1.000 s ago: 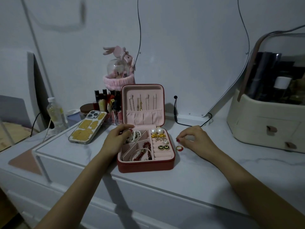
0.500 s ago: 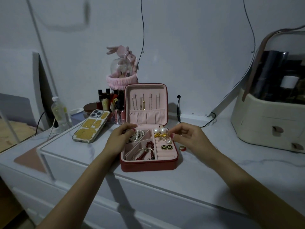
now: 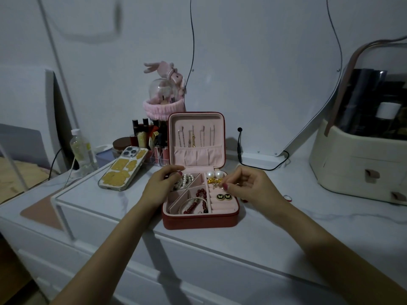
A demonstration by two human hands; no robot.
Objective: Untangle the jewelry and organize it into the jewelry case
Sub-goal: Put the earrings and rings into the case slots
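Crowding jewelry case (image 3: 199,221) rims, both hands; bare marble rightward.

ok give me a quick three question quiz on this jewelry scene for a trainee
1. True or false: the case lid is shut.
2. What lies on the tabletop to the right of the right hand? A) ring B) phone C) bottle
3. Which item sits in the ring rolls just in front of the right fingertips?

Key: 1. false, the lid stands open. 2. A, the ring. 3. the butterfly studs.
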